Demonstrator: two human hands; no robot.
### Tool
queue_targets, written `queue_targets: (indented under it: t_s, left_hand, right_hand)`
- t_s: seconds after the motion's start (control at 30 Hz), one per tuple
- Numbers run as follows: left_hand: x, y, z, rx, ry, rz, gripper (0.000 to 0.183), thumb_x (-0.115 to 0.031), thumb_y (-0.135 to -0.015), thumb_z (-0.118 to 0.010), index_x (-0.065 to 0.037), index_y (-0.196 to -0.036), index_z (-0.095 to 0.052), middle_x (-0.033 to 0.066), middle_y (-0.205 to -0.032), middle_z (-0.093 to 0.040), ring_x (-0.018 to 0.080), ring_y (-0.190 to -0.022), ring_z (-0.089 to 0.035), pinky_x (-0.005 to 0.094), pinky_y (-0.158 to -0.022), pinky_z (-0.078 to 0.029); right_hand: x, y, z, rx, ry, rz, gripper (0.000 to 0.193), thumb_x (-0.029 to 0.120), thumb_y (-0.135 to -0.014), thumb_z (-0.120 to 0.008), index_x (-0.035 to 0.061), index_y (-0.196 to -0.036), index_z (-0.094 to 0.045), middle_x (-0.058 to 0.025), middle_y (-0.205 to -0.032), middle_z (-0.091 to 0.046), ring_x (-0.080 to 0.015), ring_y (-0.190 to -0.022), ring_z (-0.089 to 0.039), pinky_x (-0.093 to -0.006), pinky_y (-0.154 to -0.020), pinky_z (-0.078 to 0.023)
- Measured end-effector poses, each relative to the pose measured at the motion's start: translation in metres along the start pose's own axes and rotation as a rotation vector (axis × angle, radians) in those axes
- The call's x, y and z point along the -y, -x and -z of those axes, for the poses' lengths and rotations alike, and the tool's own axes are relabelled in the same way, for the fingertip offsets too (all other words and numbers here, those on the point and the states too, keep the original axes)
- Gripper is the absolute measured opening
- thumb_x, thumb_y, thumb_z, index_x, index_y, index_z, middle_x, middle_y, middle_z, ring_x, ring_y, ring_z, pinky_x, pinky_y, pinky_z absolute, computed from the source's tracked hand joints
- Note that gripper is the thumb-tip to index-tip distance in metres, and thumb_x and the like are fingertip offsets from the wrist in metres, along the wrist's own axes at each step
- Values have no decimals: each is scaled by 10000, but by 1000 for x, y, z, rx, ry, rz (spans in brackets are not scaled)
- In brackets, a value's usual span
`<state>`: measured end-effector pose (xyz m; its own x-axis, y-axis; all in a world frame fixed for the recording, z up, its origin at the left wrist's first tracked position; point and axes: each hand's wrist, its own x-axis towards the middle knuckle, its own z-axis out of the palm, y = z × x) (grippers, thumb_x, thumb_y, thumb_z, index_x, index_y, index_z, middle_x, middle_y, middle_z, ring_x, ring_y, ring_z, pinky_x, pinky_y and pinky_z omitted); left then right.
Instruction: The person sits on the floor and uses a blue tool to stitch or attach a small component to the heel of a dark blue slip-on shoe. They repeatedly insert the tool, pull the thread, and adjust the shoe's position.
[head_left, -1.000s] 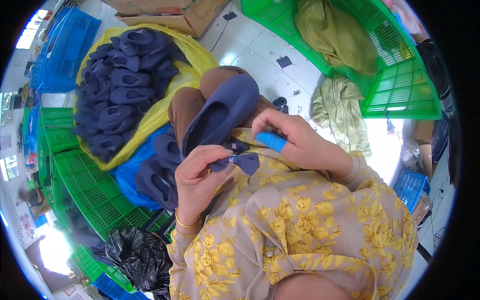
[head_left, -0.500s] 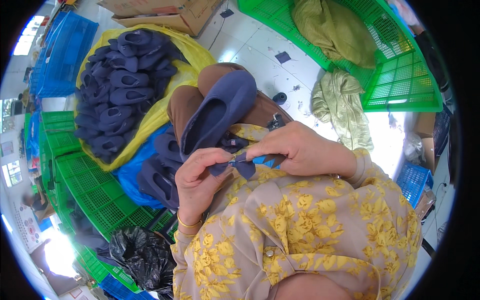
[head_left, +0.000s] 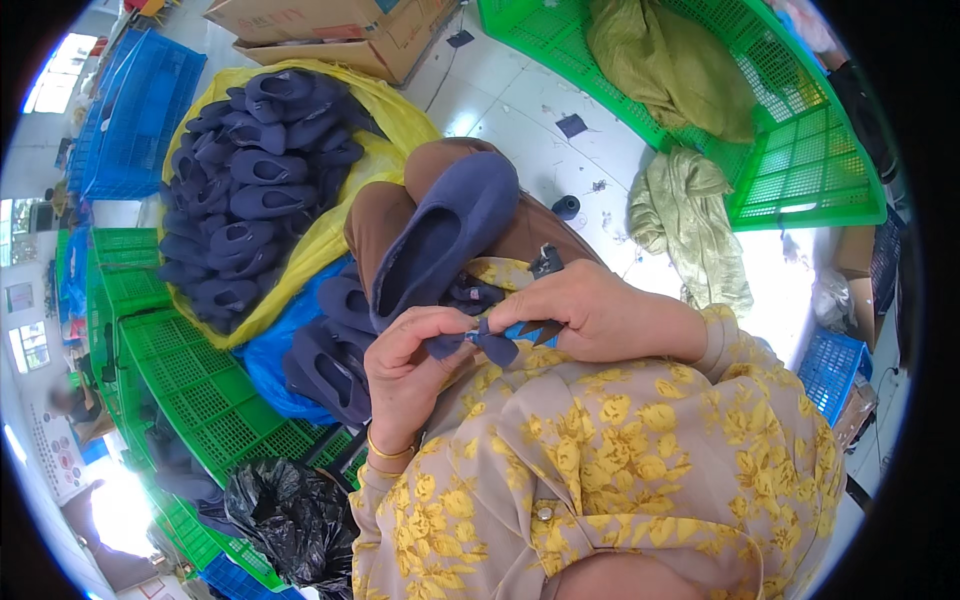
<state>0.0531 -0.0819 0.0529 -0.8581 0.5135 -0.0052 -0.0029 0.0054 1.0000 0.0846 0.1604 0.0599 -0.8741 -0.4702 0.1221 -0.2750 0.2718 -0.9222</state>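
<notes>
Bow (head_left: pixel 498 350), navy fabric, sits between your hands above your lap; bit of pale blue near its middle, too small to read. Your left hand (head_left: pixel 408 365) pinches one end, thumb against fingers. Your right hand (head_left: pixel 605 318), blue tape (head_left: pixel 570 340) showing, closes at the bow's middle and also grips a dark object (head_left: pixel 546 262), mostly hidden. Just beyond, navy slip-on shoe (head_left: pixel 462 228) on your knees. Farther: yellow sack (head_left: pixel 398 112) of similar shoes; cardboard box (head_left: pixel 345 50) with red print.
</notes>
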Motion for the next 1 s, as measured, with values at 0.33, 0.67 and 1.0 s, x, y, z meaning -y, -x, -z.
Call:
queue_targets:
  t_s: [0.33,0.67,1.0]
  left_hand:
    - [4,1,-6,2,99,22,220,112,-787,-704,35,-992,-691,97,-1025,-647,159,-934,-621,273,-829,-512]
    - [-6,4,-15,-25,253,194,191,108,-822,-685,57,-1006,-677,94,-1042,-621,166,-959,-633,296,-837,-576]
    - [-1,4,-14,9,206,197,191,94,-823,-697,56,-1010,-680,91,-1047,-619,154,-940,-634,284,-817,-588]
  right_hand:
    - [-3,3,-16,-57,-128,-36,482,-125,-703,-511,118,-1107,-607,-117,-923,-673,-338,-881,-671,-392,-731,-523]
    - [-10,11,-18,-88,-184,-34,463,-130,-717,-523,81,-1116,-626,-122,-1012,-693,-331,-945,-676,-363,-810,-533]
    - [-10,18,-12,-33,-122,-51,505,-128,-702,-517,70,-1151,-640,-132,-1065,-705,-316,-979,-684,-359,-849,-540]
